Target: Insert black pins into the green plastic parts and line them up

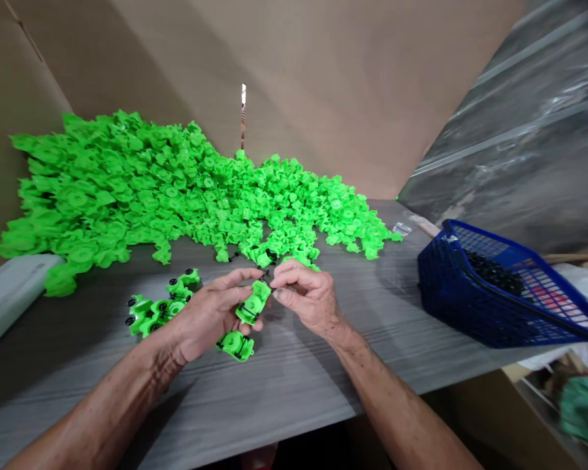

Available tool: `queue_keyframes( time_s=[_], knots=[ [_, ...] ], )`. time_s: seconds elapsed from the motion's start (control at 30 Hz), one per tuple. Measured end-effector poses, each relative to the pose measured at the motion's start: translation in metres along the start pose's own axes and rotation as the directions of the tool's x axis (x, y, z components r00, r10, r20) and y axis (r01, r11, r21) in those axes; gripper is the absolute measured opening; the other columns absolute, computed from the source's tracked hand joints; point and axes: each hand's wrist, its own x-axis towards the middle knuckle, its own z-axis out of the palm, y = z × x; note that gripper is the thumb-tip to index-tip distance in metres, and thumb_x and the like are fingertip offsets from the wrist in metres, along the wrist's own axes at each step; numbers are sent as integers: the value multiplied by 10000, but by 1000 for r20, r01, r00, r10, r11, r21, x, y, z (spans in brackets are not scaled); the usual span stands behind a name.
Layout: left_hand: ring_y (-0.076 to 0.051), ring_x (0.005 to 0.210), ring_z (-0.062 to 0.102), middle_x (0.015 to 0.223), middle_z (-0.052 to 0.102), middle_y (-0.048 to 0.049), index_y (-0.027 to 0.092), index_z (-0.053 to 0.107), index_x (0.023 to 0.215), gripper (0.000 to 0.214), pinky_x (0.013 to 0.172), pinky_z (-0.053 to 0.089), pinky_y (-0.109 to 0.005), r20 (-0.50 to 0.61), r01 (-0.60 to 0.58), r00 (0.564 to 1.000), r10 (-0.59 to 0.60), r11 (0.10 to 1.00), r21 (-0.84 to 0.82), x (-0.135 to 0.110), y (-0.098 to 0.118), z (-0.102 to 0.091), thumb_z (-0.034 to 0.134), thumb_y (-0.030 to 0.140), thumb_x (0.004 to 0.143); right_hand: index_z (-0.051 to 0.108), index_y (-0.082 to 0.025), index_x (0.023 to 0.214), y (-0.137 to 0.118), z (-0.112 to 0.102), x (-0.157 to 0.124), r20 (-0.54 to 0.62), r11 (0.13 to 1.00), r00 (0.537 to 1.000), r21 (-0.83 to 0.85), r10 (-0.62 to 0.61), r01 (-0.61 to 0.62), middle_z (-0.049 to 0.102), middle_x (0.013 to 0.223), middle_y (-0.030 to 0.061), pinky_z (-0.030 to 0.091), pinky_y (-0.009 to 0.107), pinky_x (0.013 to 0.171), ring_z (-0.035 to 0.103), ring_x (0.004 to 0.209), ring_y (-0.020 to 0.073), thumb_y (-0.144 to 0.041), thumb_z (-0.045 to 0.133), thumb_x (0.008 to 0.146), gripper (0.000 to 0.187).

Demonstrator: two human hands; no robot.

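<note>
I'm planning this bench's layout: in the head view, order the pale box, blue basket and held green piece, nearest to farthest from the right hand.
1. Held green piece: just left of the right hand.
2. Blue basket: on the right.
3. Pale box: at the far left edge.

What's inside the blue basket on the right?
A heap of small black parts lies in the blue basket. Anything beneath the heap, including the basket's floor there, is covered.
</note>
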Motion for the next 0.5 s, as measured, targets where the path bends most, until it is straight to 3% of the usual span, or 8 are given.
queue_keyframes(
  time_s=[0.13, 0.3, 0.5],
  knots=[
    [-123, 513, 578, 721, 624, -37, 140, 667, 926, 279, 442, 404, -217, -23, -17, 1000, 16, 999, -44, 1, -3, 1, 730, 325, 727, 711, -183, 790, 0, 6, -2, 26, 1000, 1000, 23, 3, -4, 637, 771, 28, 507, 273, 618, 602, 709, 134, -179, 690, 782, 22],
    [-115, 502, 527, 672, 617, -39, 134, 696, 879, 343, 427, 353, -214, -33, -42, 999, 40, 998, -55, 1, -5, 2, 725, 443, 731, 707, -180, 786, 0, 9, -3, 49, 1000, 999, -8, -5, 6, 634, 748, 25, 500, 273, 611, 591, 676, 129, -219, 698, 793, 41],
    [-91, 496, 493, 661, 604, -17, 143, 694, 840, 321, 441, 331, -209, -9, -58, 998, 58, 998, -19, 2, -5, 2, 716, 450, 747, 700, -180, 788, -1, 8, -4, 74, 1000, 997, -17, -18, 19, 639, 773, 30, 507, 265, 602, 598, 670, 124, -232, 685, 806, 57]
  ],
)
